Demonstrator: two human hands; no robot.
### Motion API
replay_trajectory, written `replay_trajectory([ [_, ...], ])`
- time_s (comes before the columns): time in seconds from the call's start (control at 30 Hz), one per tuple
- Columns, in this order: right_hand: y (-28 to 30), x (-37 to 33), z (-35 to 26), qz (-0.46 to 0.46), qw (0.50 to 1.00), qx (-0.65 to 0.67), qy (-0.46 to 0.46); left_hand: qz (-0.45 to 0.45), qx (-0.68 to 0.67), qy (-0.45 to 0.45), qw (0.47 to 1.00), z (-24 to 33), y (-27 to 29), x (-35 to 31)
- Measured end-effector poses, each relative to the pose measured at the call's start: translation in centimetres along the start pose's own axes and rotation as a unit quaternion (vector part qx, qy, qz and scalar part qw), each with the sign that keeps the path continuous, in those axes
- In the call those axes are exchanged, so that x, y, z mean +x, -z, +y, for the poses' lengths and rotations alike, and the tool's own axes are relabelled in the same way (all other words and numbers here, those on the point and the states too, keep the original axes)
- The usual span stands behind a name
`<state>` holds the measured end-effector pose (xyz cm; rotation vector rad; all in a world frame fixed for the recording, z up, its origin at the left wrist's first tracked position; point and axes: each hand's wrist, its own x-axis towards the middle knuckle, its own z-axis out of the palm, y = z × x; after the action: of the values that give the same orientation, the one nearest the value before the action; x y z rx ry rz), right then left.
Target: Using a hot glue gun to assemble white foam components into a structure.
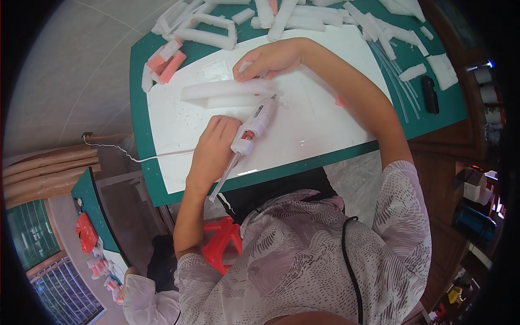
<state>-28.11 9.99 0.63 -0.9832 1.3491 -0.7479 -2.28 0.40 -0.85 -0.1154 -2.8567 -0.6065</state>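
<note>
My left hand [215,145] is closed round the handle of a white hot glue gun [261,118]. A long translucent glue stick [225,176] sticks out of the gun's back end. The nozzle points up and to the right, close to the end of a white foam piece [219,91]. That piece looks like long strips set on edge and lies on a white board [303,135]. My right hand [273,58] is bent over its right end, with fingers pinched on a small white foam bit [250,69], partly hidden by the fingers.
White foam strips [314,20] are heaped along the far edge, with pink foam blocks [168,60] at the left. Clear glue sticks [398,81] and a black object [429,95] lie right. A white cord [162,156] crosses the left edge. Another person's sleeve [149,300] shows lower left.
</note>
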Motion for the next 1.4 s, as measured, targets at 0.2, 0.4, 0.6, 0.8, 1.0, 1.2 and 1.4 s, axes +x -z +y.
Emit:
replay_trajectory([
  [0.2,0.3,0.3,0.4,-0.02,1.0,-0.006,0.005,0.005,-0.003,0.007,1.0,-0.1,-0.2,0.1],
  [0.4,0.0,0.2,0.2,-0.01,1.0,0.007,0.013,0.006,-0.017,0.008,1.0,0.0,0.0,0.0],
  [0.6,0.0,0.3,0.1,-0.014,1.0,-0.012,0.013,0.001,-0.014,0.012,1.0,-0.1,0.0,-0.1],
  [0.8,0.1,0.4,0.2,-0.02,1.0,-0.023,0.008,-0.006,-0.014,0.012,1.0,0.0,0.3,-0.4],
  [1.0,-0.1,0.2,0.2,-0.003,1.0,-0.011,0.016,-0.003,-0.024,0.009,1.0,0.4,0.6,-1.0],
  [1.2,-0.2,0.1,0.0,-0.001,1.0,-0.022,0.012,-0.025,-0.038,0.022,0.999,0.4,1.0,-1.5],
  [1.4,-0.3,0.3,0.1,0.003,1.0,-0.014,0.014,-0.031,-0.032,0.04,0.998,0.6,1.4,-2.2],
])
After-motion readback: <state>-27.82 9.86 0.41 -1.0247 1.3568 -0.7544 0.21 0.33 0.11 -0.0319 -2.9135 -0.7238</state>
